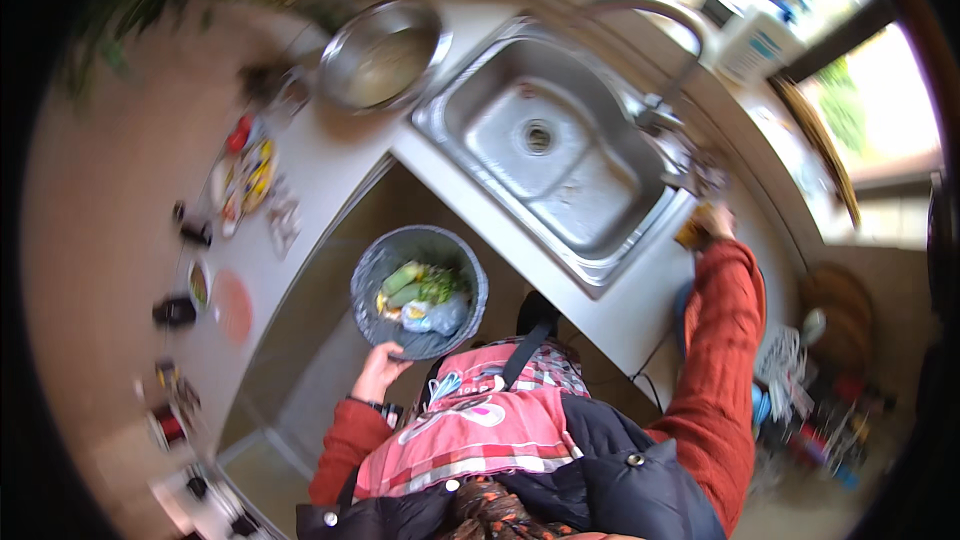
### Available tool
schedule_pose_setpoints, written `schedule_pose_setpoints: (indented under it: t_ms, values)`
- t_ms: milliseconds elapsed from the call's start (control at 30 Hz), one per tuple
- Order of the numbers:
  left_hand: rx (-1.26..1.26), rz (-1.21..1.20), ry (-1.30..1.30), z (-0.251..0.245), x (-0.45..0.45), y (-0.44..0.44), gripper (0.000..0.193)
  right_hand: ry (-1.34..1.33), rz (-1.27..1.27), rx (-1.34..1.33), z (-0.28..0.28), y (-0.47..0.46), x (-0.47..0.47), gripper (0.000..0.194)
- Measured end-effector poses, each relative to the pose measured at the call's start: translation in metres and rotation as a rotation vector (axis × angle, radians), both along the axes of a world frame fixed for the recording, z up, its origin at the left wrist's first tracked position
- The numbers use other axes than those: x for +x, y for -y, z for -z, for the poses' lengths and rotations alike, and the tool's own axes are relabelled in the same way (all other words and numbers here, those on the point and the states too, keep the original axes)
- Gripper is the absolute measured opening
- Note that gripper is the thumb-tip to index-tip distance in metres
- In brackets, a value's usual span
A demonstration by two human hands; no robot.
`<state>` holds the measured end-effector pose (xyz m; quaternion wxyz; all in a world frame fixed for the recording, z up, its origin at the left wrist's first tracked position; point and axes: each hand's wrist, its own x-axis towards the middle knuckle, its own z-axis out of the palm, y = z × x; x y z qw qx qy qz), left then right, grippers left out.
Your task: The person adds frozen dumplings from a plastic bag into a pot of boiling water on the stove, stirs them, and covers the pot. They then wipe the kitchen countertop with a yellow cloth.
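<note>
My left hand (382, 373) grips the near rim of a round bin (420, 292), which is lined with a dark bag and holds green vegetable scraps and a clear plastic bag. The bin is in front of my apron, below the counter's edge. At the right of the stainless steel sink (574, 199), my right hand (716, 221) is around a yellow-brown thing (688, 232), perhaps a sponge; motion blur hides its exact kind. Bare metal and the drain (538, 137) show in the sink basin.
A steel bowl (427, 37) with pale contents stands left of the sink. The arched faucet (694, 30) rises behind the basin. A plate of colourful items (244, 180) and a pink disc (232, 305) lie on the left counter. Utensils (825, 435) crowd the lower right.
</note>
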<state>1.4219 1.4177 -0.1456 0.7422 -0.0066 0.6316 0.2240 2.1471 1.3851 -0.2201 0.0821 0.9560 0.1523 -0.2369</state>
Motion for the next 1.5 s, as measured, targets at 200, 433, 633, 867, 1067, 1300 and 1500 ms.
schedule_pose_setpoints:
  t_ms: [200, 433, 633, 867, 1067, 1300, 1500]
  values:
    - [-0.005, -0.043, -0.1, 0.018, -0.012, 0.011, 0.015, 0.02, -0.334, 0.249, -0.004, -0.017, -0.024, 0.042]
    - [0.061, 0.193, -0.145, 0.044, -0.043, -0.001, 0.016, 0.173, -0.378, 0.367, -0.008, -0.026, -0.176, 0.025]
    - [0.062, 0.383, -0.127, 0.079, -0.021, -0.007, 0.025, 0.134, -0.418, 0.298, -0.036, 0.001, -0.306, 0.016]
    - [-0.002, 0.41, -0.013, 0.099, 0.018, 0.005, 0.022, 0.112, -0.725, 0.638, -0.041, 0.027, -0.416, 0.031]
    - [-0.02, 0.339, 0.027, 0.102, 0.03, 0.007, 0.015, -0.005, -0.838, 1.008, -0.054, -0.01, -0.438, 0.047]
    - [0.011, 0.252, -0.052, 0.102, 0.017, -0.012, 0.011, -0.069, -1.02, 0.758, -0.032, -0.025, -0.423, 0.057]
    - [0.03, 0.043, -0.087, 0.097, 0.004, -0.034, 0.012, -0.194, -1.14, 0.89, -0.006, -0.144, -0.45, 0.065]
